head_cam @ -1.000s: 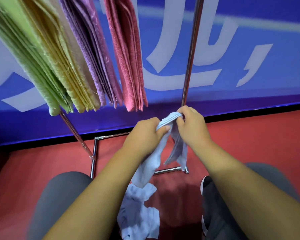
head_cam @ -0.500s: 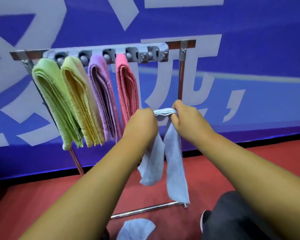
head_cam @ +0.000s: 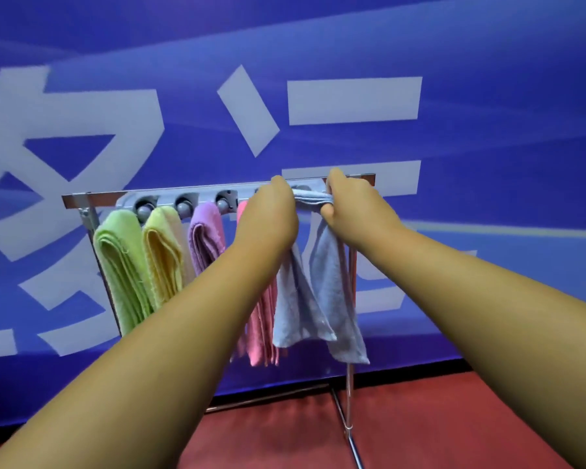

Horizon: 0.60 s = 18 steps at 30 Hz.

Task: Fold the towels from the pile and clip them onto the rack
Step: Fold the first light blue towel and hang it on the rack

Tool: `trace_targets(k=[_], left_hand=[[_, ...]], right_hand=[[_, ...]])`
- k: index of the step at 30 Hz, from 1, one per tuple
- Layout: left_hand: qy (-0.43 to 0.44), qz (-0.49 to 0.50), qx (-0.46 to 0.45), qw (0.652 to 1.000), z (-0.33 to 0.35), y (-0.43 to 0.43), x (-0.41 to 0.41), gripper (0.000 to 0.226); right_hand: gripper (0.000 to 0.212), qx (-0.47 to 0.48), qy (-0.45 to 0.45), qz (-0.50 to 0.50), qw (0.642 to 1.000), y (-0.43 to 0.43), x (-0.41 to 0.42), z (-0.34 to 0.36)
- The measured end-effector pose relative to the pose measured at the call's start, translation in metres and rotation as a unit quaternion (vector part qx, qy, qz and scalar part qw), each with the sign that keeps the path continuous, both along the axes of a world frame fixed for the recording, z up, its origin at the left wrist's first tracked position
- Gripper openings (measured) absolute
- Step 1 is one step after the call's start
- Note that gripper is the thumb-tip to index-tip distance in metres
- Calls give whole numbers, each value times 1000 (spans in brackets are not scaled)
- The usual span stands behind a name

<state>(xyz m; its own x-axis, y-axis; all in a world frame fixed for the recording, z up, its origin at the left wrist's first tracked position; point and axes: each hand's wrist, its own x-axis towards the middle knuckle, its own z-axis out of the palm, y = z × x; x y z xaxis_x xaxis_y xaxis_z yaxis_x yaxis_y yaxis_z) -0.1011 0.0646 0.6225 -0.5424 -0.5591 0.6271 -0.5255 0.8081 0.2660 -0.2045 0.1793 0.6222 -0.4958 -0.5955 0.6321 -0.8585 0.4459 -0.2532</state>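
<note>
A folded light blue towel [head_cam: 322,299] hangs from both of my hands, its top fold pressed up against the grey clip bar at the right end of the metal rack [head_cam: 82,199]. My left hand [head_cam: 271,218] grips the fold's left side and my right hand [head_cam: 351,204] grips its right side. The clip behind the fold is hidden by my hands. A green towel [head_cam: 121,265], a yellow towel [head_cam: 163,255], a purple towel [head_cam: 205,236] and a pink towel [head_cam: 261,333] hang clipped in a row to the left.
A blue banner wall [head_cam: 454,96] with large white characters stands right behind the rack. The rack's chrome right post and foot [head_cam: 351,418] stand on the red floor [head_cam: 420,428]. The towel pile is out of view.
Both hands have raised the blue towel from waist height up to the clip bar at the rack's right end. The view has tilted up, so the pile on the floor has dropped out of sight.
</note>
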Motion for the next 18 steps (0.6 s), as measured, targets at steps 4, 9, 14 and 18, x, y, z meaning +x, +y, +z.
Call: trace_targets(k=[4, 9, 14, 18], left_hand=[[-8, 21, 34, 999, 26, -6, 1, 19], [-2, 52, 30, 998, 35, -30, -6, 17], [-56, 57, -72, 994, 4, -48, 0, 12], [-116, 55, -143, 981, -23, -48, -4, 32]], right_hand=[[13, -7, 8, 2, 1000, -21, -3, 23], [11, -19, 5, 5, 1000, -47, -3, 34], [12, 56, 16, 27, 998, -61, -9, 14], [12, 84, 7, 34, 996, -61, -16, -8]])
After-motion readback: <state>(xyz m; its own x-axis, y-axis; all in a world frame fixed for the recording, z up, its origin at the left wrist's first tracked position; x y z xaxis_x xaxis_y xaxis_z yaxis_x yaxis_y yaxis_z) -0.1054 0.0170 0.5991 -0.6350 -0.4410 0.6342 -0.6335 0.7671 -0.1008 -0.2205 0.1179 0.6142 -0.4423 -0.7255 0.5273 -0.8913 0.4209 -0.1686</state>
